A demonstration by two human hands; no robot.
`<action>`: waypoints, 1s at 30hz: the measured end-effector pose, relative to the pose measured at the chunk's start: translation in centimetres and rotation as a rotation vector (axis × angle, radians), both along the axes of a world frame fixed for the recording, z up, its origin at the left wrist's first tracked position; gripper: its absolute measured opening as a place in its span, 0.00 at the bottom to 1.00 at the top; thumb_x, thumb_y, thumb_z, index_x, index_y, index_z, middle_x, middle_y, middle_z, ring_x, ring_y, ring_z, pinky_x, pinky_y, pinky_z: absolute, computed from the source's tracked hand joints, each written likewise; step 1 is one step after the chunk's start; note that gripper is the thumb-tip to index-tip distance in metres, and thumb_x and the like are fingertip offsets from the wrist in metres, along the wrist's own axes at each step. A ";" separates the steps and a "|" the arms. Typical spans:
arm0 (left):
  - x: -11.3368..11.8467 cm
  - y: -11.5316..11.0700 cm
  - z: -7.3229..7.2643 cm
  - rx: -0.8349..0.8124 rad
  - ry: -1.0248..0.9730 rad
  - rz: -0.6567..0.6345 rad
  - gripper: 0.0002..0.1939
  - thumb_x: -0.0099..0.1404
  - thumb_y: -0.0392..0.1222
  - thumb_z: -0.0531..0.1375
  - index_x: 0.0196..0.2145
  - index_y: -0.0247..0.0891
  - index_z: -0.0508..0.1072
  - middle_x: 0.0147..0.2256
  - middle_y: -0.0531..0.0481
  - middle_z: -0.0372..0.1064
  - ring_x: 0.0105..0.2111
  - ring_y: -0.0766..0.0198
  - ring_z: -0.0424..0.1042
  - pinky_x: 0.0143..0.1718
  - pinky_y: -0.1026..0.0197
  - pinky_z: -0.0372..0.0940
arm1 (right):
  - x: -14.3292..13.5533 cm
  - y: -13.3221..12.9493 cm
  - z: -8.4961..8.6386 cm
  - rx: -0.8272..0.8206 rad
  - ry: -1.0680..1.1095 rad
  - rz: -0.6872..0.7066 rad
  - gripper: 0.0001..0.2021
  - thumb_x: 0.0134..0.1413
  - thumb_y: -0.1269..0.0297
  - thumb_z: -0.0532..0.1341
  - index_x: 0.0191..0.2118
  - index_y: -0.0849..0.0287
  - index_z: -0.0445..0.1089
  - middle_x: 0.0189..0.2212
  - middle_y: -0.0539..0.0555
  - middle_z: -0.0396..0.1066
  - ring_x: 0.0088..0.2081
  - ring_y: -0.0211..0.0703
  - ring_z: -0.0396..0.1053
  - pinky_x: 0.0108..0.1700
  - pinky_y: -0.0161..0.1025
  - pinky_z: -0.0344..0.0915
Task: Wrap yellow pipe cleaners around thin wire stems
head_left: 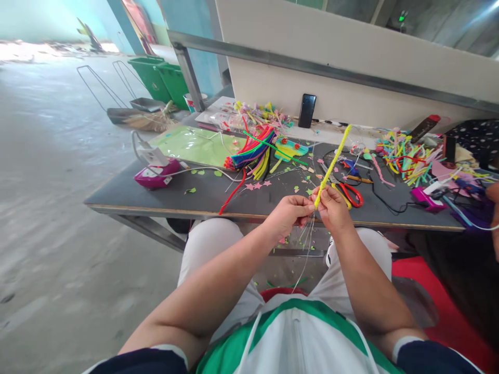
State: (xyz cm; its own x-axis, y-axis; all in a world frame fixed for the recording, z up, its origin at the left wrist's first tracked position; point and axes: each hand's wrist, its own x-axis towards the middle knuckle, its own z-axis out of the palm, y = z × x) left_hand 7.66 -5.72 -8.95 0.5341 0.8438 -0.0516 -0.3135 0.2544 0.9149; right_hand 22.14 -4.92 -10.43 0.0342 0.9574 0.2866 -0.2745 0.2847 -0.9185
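Observation:
My right hand (334, 209) pinches the lower part of a fuzzy yellow pipe cleaner (334, 167), which points up and slightly right above the table edge. At its bottom end, the fingers of my left hand (289, 214) are closed, their tips touching it. Thin pale wires (309, 241) hang below my fingers toward my lap; which hand holds them is hidden. Just past my right hand lie scissors with red handles (354, 194) and a yellow-handled tool (341, 197). A bundle of coloured pipe cleaners (251, 150) rests on the table, farther left.
The dark table (179, 200) carries scattered paper scraps, pink stars (257, 185) and a purple power socket (156, 174) at left. A phone (307, 110) leans at the back. Finished-looking pipe cleaner pieces (409, 158) pile at right, near another person's arm (494, 195). Green bins (156, 78) stand behind left.

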 end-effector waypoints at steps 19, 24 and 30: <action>0.4 -0.4 -0.3 0.154 0.078 -0.015 0.13 0.54 0.47 0.64 0.26 0.34 0.67 0.14 0.59 0.56 0.13 0.75 0.53 0.15 0.70 0.51 | 0.3 -0.1 0.1 -0.001 0.080 0.172 0.17 0.42 0.49 0.68 0.18 0.56 0.66 0.18 0.49 0.56 0.25 0.39 0.55 0.31 0.41 0.58; 0.7 -0.6 -0.6 0.136 0.024 -0.024 0.14 0.53 0.47 0.64 0.27 0.34 0.66 0.16 0.59 0.56 0.13 0.75 0.53 0.15 0.69 0.50 | 0.3 -0.3 0.3 -0.006 0.053 0.172 0.17 0.42 0.48 0.68 0.18 0.56 0.67 0.19 0.49 0.57 0.27 0.40 0.56 0.32 0.41 0.58; 0.3 0.6 -0.8 0.262 0.280 -0.014 0.15 0.60 0.51 0.58 0.31 0.34 0.71 0.16 0.57 0.58 0.15 0.71 0.56 0.17 0.67 0.56 | 1.4 0.3 0.7 -0.050 0.067 0.073 0.11 0.45 0.55 0.67 0.24 0.56 0.71 0.25 0.49 0.63 0.29 0.38 0.60 0.32 0.38 0.58</action>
